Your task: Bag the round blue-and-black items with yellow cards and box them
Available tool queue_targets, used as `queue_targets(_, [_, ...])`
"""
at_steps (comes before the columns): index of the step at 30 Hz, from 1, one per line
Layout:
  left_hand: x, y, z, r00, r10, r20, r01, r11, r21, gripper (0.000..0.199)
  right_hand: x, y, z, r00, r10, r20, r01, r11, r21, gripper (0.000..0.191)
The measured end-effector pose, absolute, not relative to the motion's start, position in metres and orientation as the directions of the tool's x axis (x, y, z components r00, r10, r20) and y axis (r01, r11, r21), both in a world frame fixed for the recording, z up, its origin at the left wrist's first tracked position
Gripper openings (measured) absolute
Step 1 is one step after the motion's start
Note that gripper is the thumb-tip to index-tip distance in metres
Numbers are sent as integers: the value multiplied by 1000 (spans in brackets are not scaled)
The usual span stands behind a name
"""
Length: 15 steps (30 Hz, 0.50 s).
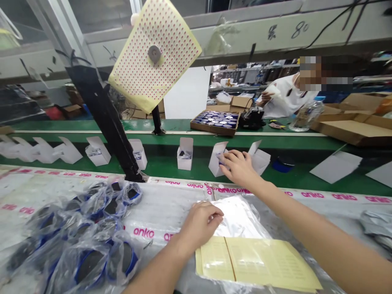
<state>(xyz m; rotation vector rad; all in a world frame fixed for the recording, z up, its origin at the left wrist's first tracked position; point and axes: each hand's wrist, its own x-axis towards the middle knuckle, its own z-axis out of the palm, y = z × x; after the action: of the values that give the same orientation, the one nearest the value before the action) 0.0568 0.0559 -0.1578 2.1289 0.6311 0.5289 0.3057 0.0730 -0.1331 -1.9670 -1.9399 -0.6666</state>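
Note:
My right hand (240,168) reaches over the green belt to an upright white box (217,165) with a raised flap. Its fingers are spread at the box's opening, where a bit of blue shows; they partly hide the contents. My left hand (202,222) has its fingers curled above the left edge of a stack of shiny white sheets or pouches (240,216); whatever they may hold is hidden. Below that stack lie yellowish printed papers (260,261) with a brown band across them. Another open white box (260,161) stands just right of my right hand.
Several blue-rimmed black round items in clear bags (92,261) cover the left of the table. More open white boxes (185,154) line the green belt (162,159). A black post (104,122) rises at its near edge. Across the belt are a carton (214,128) and a person (284,96).

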Motion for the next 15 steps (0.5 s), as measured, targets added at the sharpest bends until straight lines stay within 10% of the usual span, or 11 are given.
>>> queue_targets(15, [53, 57, -162, 832, 526, 175, 271, -661, 699, 16, 264, 89, -147, -20, 866, 500, 967, -111, 231, 41])
